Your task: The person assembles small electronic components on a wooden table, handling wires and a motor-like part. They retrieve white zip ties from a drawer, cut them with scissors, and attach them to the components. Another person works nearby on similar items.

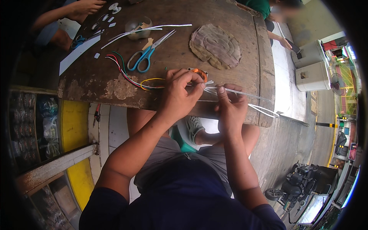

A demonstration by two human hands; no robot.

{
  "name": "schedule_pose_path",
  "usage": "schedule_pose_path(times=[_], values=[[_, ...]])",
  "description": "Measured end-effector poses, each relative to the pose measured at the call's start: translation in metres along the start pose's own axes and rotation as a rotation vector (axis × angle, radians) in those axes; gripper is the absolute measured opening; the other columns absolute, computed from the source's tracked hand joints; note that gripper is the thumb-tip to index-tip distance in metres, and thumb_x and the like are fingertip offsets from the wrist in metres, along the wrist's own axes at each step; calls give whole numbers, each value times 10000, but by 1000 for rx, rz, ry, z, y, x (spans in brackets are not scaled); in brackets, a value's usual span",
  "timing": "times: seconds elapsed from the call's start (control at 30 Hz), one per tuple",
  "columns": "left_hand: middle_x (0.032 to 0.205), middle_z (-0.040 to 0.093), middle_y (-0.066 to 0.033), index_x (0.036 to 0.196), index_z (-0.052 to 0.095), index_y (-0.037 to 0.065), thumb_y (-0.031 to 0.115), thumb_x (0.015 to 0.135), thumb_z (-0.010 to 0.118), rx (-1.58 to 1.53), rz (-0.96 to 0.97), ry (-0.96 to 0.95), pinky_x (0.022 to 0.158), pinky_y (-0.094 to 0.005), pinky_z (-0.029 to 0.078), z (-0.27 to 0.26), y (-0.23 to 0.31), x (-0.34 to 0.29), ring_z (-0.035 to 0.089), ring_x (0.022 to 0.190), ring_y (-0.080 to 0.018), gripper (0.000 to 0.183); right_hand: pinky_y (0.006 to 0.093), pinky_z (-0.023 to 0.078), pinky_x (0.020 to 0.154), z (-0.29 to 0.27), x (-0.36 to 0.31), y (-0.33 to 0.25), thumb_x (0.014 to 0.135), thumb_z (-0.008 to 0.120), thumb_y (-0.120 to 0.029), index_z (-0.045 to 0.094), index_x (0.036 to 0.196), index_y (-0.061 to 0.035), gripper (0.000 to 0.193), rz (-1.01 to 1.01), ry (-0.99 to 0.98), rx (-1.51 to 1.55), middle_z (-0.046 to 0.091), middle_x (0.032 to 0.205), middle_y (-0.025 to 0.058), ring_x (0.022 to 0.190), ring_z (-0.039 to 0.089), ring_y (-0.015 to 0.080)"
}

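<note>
Both grips pinch white strip [237, 92], lying left-right.

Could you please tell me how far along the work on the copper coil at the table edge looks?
Cut white strips lie beside the blue scissors, so the cutting looks partly done. In hand: the left hand holds the copper coil while the right hand feeds a white strip at it. How much is left cannot be told.
</note>
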State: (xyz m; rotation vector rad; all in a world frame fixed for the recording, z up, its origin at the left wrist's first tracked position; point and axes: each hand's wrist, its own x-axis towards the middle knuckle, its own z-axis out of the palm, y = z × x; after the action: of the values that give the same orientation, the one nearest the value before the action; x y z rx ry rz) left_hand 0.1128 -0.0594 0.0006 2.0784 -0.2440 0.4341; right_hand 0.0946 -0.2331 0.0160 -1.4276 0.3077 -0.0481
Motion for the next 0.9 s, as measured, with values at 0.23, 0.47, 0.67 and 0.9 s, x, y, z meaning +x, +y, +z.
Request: schedule_pose_path(times=[0.23,0.47,0.67,0.9], values=[[1176,765,-41,1144,729,112,83,879,826,-109,153,9,1064,-435,489,-12,-10,-12,612,1229,-318,283,232,476,488,10,-11,3,1021,798,-168,599,1146,4,292,61,-51,-17,729,904,95,577,610,99],[1153,777,-10,1077,765,132,89,855,851,81,233,7,1065,-425,494,-6,-13,-11,629,1193,-297,241,228,472,501,8,-8,6,1023,799,-185,604,1197,6,324,58,-67,-5,719,900,71,589,621,98],[1115,784,-6,1046,791,134,78,863,838,90,271,-3,1044,-411,493,-4,-18,-5,625,1180,-277,197,264,483,536,-24,-25,-39,987,843,-238,664,1216,18,388,171,-170,-418,720,899,72,586,613,101],[1105,755,-4,1106,799,145,38,866,807,128,351,-78,1045,-426,488,-9,-22,0,604,1149,-300,262,373,575,789,-21,16,-79,1007,800,-259,653,1252,4,389,-1003,-311,-1210,781,930,161,911,766,252]])
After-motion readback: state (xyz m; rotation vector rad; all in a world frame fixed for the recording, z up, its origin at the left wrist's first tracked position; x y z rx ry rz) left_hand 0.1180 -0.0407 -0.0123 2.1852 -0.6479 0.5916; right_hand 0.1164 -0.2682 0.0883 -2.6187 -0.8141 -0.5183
